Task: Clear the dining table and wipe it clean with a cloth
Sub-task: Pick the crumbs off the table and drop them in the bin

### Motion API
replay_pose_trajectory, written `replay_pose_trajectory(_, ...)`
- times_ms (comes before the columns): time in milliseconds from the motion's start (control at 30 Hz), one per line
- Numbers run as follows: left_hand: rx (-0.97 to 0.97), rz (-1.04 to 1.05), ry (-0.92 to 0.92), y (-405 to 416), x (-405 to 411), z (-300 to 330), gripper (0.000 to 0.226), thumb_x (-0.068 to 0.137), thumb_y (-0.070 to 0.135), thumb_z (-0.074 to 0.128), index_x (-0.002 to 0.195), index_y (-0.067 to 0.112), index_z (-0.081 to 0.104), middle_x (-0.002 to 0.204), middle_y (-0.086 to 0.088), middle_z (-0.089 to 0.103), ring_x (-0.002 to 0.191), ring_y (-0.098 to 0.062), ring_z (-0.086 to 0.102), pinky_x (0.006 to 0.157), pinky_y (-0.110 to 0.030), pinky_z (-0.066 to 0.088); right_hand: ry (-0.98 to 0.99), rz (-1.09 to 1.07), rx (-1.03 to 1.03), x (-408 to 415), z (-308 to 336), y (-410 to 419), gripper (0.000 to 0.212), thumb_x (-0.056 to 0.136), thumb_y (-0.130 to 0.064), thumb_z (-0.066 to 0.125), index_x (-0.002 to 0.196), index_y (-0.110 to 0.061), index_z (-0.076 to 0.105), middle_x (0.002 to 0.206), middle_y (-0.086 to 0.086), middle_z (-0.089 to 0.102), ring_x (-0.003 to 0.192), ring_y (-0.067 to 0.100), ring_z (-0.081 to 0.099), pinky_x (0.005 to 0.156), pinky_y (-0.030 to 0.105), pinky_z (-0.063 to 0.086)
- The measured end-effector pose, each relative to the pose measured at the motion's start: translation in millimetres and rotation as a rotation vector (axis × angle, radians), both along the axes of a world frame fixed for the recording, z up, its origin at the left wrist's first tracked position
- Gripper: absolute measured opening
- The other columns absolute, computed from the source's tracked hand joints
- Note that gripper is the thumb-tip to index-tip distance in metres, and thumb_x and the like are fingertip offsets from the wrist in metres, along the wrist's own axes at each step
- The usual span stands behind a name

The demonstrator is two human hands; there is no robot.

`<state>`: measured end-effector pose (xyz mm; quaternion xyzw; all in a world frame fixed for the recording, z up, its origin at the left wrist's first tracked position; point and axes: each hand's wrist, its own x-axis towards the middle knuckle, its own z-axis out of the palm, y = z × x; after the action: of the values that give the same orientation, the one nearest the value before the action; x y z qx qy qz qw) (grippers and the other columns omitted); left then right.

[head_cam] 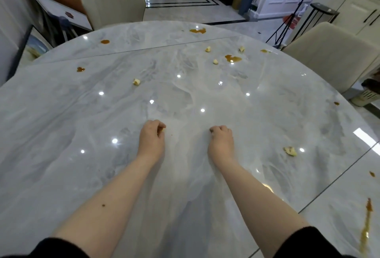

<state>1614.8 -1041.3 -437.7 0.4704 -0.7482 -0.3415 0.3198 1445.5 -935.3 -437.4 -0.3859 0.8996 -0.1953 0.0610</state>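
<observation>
Head cam (wide-angle) looks fwd, down over table (82,113), close.

the shiny grey marble bench (61,126) is round, with small yellow food bits (136,81) and brown sauce spots (233,58) scattered on it.

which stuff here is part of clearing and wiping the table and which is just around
Part of the job:
- marble table
- pale food scraps, one pinched in the left hand
- brown sauce spills
- right hand, fingers curled

Just around:
- beige chairs
- black stand

No cloth is in view.
</observation>
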Motion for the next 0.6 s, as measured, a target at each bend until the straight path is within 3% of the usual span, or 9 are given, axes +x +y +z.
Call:
replay_pose_trajectory(167, 0.052, 0.141, 0.045, -50.6, -4.1, 14.9, 0.016, 0.083, -0.007, 0.049, 0.090, -0.006, 0.063, 0.095, -0.023, 0.064, 0.092, -0.033, 0.058, 0.071, -0.024, 0.033, -0.176, -0.013, -0.159, 23.9, 6.3, -25.0, 0.030, 0.088, -0.002, 0.047, 0.115, -0.005, 0.062, 0.116, 0.015, 0.054, 0.111, 0.030, 0.050, 0.093, 0.031, 0.038)
replay_pose_trajectory(333, 0.163, 0.174, -0.051, -98.8, -12.0, 24.5, 0.028, 0.094, 0.004, 0.036, 0.107, -0.010, 0.056, 0.116, -0.027, 0.059, 0.111, -0.038, 0.052, 0.090, -0.036, 0.036, -0.285, 0.004, -0.226, 54.9, 14.7, -62.2, 0.029, 0.087, -0.001, 0.050, 0.112, -0.005, 0.063, 0.113, 0.015, 0.054, 0.104, 0.029, 0.055, 0.088, 0.025, 0.038)
replay_pose_trajectory(500, 0.163, 0.227, -0.211, -147.2, -15.2, 33.5, 0.031, 0.093, 0.014, 0.043, 0.116, -0.007, 0.049, 0.125, -0.029, 0.049, 0.114, -0.041, 0.050, 0.091, -0.042, 0.040, -0.354, -0.018, -0.231, 68.1, 18.0, -90.6, 0.028, 0.087, -0.002, 0.050, 0.112, -0.007, 0.063, 0.112, 0.013, 0.054, 0.103, 0.026, 0.055, 0.082, 0.015, 0.033)
replay_pose_trajectory(600, 0.090, 0.161, -0.356, -169.0, -18.7, 29.6, 0.038, 0.090, 0.007, 0.048, 0.126, -0.002, 0.040, 0.134, -0.024, 0.033, 0.107, -0.044, 0.053, 0.089, -0.047, 0.043, -0.391, -0.046, -0.219, 69.7, 17.1, -101.7, 0.028, 0.088, -0.004, 0.049, 0.113, -0.008, 0.062, 0.115, 0.012, 0.053, 0.105, 0.025, 0.055, 0.091, 0.023, 0.039)
